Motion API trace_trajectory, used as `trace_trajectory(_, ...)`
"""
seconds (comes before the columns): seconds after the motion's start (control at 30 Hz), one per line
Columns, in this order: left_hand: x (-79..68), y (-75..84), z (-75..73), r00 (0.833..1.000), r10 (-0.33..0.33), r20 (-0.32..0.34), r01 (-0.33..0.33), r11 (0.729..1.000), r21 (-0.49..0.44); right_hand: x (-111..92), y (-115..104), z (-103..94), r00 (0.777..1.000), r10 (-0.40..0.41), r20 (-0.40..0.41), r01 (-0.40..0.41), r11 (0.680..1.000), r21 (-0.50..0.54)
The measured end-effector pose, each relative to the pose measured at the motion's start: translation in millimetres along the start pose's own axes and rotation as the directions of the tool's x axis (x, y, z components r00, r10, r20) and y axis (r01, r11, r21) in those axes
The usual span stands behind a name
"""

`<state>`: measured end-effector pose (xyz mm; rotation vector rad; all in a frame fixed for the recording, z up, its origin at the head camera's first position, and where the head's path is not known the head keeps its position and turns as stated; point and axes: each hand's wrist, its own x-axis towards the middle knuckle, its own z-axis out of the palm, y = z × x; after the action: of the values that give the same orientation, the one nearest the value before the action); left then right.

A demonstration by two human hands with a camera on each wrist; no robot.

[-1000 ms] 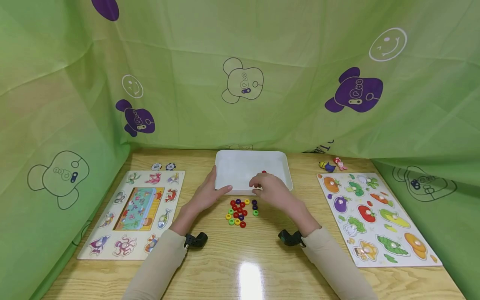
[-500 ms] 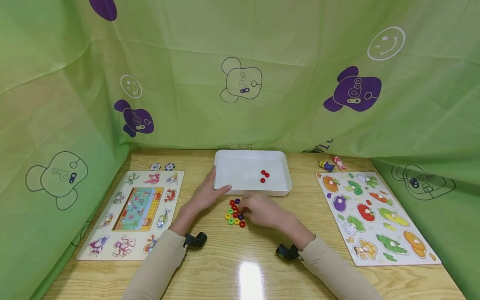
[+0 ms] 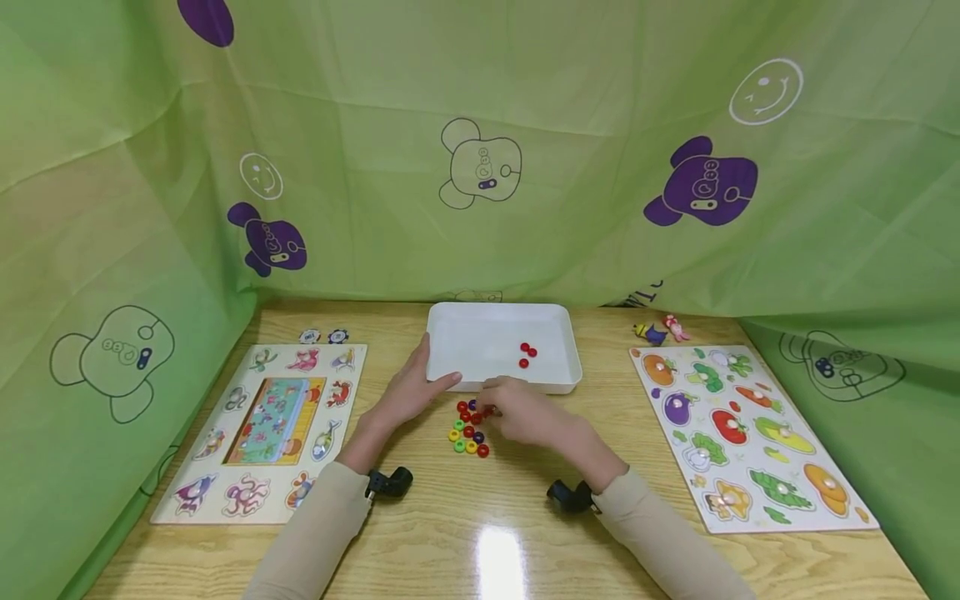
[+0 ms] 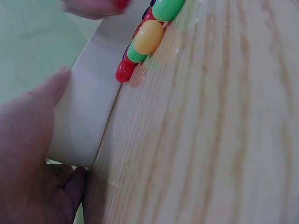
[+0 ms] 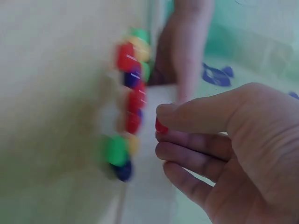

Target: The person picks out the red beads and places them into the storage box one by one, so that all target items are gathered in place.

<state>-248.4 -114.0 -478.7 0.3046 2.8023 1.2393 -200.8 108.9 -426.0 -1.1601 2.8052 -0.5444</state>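
A white tray (image 3: 480, 325) stands at the back of the table, with 3 red ring beads (image 3: 524, 363) inside on its right half. My left hand (image 3: 408, 390) holds the tray's front left corner, thumb at the front rim and fingers along the left side. Just in front of the tray lies a cluster of red, yellow, green and purple beads (image 3: 471, 447). Over the cluster's right side, my right hand (image 3: 525, 412) pinches a red bead (image 5: 161, 126) between thumb and index finger. In the head view this hand hides part of the cluster.
A sea-animal puzzle board (image 3: 262, 433) lies to the left, a vegetable puzzle board (image 3: 750, 442) to the right. Two poker chips (image 3: 324, 336) and two small figurines (image 3: 662, 331) sit near the back. Green curtains (image 3: 480, 225) enclose the table.
My right hand has moved from above the tray to the beads and picked up a red one. The tray's red beads came into view. My left hand has stayed at the corner.
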Motion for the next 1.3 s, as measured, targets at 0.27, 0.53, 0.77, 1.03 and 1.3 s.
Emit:
trace_trajectory(0.27,-0.1,1.6,0.5,1.000,-0.019,0.000,0.019,1.000,-0.003,11,21,-26.0,0.973,0.141,-0.185,-0.141,0.990,0.014)
trace_trajectory(0.53,-0.5,1.8,-0.6,1.000,-0.025,0.005,0.025,1.000,0.001,28,62,-17.7,0.909,0.319,-0.269,-0.300,0.948,0.111)
trace_trajectory(0.77,0.6,1.6,0.2,1.000,-0.016,0.001,0.016,1.000,0.011,36,79,-3.4,0.872,0.421,-0.250,-0.407,0.907,0.107)
trace_trajectory(1.03,1.4,1.2,0.7,1.000,-0.011,-0.010,0.011,1.000,0.009,36,82,-1.2,0.873,0.426,-0.237,-0.418,0.904,0.084)
trace_trajectory(1.3,0.5,0.8,0.3,1.000,0.002,-0.011,-0.002,1.000,-0.008,28,68,-14.3,0.897,0.363,-0.251,-0.358,0.931,0.069)
